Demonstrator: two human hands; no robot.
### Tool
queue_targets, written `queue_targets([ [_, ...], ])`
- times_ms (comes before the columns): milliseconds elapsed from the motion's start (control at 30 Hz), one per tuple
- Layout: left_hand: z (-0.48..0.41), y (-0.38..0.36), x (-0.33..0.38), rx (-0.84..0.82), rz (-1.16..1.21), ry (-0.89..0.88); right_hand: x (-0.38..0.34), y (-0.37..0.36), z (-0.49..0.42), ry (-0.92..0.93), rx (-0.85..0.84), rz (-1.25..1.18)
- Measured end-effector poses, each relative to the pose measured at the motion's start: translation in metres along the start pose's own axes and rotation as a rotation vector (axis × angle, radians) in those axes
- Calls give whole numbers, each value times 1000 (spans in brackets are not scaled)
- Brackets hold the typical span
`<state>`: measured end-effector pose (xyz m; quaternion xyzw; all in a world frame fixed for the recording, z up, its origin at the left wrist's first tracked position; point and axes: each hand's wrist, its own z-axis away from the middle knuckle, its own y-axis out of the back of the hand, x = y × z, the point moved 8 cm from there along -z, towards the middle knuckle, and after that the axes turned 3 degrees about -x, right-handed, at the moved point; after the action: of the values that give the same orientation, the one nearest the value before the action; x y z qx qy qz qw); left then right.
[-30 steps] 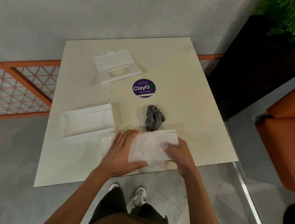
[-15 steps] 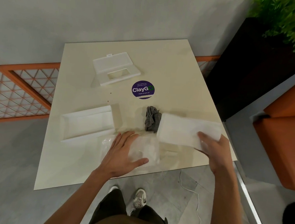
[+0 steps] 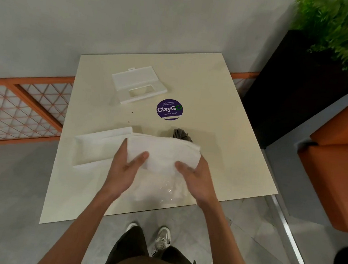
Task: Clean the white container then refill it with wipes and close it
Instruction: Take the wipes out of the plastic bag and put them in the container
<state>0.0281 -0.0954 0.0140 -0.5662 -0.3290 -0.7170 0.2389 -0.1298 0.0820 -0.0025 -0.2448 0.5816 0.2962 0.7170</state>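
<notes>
Wipes (image 3: 163, 154) sit as one white stack between your two hands at the centre of the frame, lifted clear of the cream table (image 3: 220, 135). Your left hand (image 3: 124, 167) clamps the stack's left end, thumb on top and fingers under, and your right hand (image 3: 194, 175) clamps the right end the same way; a grip at both ends probably keeps the soft stack flat so it can go in whole. The white container (image 3: 96, 148) lies open just left of the stack, its long side roughly in line with it, so the drop looks like a short sideways shift. Its lid (image 3: 138, 85), with the window cut-out, waits well apart toward the upper middle. The clear wrapper (image 3: 170, 191) lies empty under your wrists, and the grey cloth (image 3: 180, 134) peeks out just behind the stack.
</notes>
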Motion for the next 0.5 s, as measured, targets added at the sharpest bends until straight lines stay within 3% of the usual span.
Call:
queue_targets([
  [167, 23, 33, -13, 150, -58, -110, -3, -24, 11, 135, 9, 228],
  [300, 40, 35, -33, 132, -71, -109, 5, -34, 16, 147, -25, 303],
  [500, 51, 25, -21, 72, -267, -190, -18, -49, 22, 351, -44, 519],
])
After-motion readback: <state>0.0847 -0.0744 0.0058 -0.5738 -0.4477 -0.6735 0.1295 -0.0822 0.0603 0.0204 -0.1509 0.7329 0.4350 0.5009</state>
